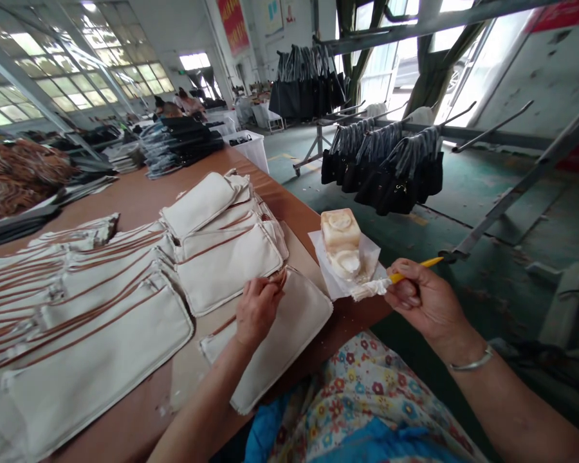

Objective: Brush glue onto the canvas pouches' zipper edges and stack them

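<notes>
Between the fingers of my right hand (422,299) is a brush with a yellow handle (431,262), its bristle end (369,289) coated white and pointing left. Beside the bristles, a glue container (340,228) caked in whitish residue rests on a white sheet (323,257) at the table's edge. My left hand (259,310) is closed at the top edge of a cream pouch (289,341) with brown trim, pinching its corner. That pouch lies flat in front of me. More cream pouches (229,270) are piled just beyond my left hand.
Rows of cream pouches with brown straps (116,321) cover the left of the brown table (241,167). Farther back lie stacked black pieces (188,138). Black bags (395,173) hang on a metal rack (506,199) at the right. Other people are in the background.
</notes>
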A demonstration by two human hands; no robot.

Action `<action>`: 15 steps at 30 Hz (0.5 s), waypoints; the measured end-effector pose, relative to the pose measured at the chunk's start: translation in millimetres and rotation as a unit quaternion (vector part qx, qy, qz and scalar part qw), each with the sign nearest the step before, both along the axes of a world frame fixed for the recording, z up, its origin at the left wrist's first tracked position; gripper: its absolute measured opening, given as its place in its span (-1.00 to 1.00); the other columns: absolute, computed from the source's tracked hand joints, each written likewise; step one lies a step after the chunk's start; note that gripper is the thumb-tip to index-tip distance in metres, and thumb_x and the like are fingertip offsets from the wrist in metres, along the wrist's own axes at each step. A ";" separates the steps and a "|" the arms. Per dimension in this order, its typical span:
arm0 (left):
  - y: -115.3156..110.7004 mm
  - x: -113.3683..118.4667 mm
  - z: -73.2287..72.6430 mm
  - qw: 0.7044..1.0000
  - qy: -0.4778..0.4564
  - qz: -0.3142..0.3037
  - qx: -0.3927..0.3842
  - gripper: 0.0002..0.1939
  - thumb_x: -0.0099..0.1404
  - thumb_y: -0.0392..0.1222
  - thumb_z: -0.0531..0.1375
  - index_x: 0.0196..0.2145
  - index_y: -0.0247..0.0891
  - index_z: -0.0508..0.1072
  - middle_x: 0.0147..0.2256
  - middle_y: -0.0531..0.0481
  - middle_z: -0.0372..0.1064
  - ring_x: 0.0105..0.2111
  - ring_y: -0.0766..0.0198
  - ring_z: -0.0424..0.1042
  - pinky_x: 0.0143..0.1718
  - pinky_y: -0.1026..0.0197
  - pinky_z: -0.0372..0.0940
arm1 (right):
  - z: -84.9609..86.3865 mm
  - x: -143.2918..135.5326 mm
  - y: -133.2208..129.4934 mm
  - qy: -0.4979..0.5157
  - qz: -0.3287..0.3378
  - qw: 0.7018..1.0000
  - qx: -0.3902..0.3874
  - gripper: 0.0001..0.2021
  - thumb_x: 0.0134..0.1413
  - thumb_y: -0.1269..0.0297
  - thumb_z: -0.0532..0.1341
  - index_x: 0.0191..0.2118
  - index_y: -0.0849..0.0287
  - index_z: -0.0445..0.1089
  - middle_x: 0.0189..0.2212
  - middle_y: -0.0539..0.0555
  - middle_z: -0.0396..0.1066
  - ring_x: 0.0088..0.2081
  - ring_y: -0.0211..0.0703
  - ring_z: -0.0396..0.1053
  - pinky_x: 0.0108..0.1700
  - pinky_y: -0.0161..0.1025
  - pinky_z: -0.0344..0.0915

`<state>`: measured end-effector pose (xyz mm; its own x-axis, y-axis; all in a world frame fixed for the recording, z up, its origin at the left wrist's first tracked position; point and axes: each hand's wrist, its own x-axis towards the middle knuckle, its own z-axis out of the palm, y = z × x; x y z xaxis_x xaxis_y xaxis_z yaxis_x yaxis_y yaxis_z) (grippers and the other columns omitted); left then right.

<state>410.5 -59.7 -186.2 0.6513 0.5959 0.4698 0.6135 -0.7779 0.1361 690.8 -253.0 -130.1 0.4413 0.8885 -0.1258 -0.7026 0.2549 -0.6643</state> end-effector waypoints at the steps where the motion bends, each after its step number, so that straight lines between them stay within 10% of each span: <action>1: 5.9 5.8 0.1 0.998 0.027 0.027 -0.051 -0.88 0.32 -0.12 0.23 -0.26 -0.17 0.53 -0.02 -0.15 0.41 -0.06 0.08 0.36 -0.04 0.11 0.27 | 0.1 -1.8 1.8 0.002 0.001 1.000 0.002 -0.76 0.00 0.43 0.29 -0.59 0.19 0.26 -0.76 -0.14 0.05 -0.73 -0.41 -0.14 -0.69 -0.40 -0.03; 5: 34.5 35.4 -4.4 0.957 0.135 0.115 -0.229 -0.76 0.28 -0.01 0.22 -0.26 -0.25 0.51 -0.02 -0.22 0.45 -0.05 0.04 0.43 -0.08 0.13 0.27 | 0.0 -11.6 6.0 -0.012 0.002 1.000 0.001 -0.88 0.02 0.42 0.29 -0.49 0.21 0.37 -0.77 -0.17 0.04 -0.74 -0.42 -0.16 -0.70 -0.42 -0.04; 15: 57.0 61.8 -25.6 0.922 0.144 0.197 -0.302 -0.65 0.21 0.09 0.22 -0.21 -0.24 0.50 -0.17 -0.24 0.53 -0.12 -0.03 0.49 -0.22 0.14 0.25 | 6.9 -26.3 17.9 -0.063 -0.003 0.998 0.014 -0.85 -0.04 0.40 0.33 -0.51 0.19 0.34 -0.79 -0.16 0.08 -0.76 -0.45 -0.11 -0.69 -0.43 -0.06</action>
<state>472.3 -2.7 -211.8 0.3745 0.9088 -0.1839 0.9106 -0.3230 0.2578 664.5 -235.1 -123.2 0.4574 0.8881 -0.0449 -0.6129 0.2783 -0.7395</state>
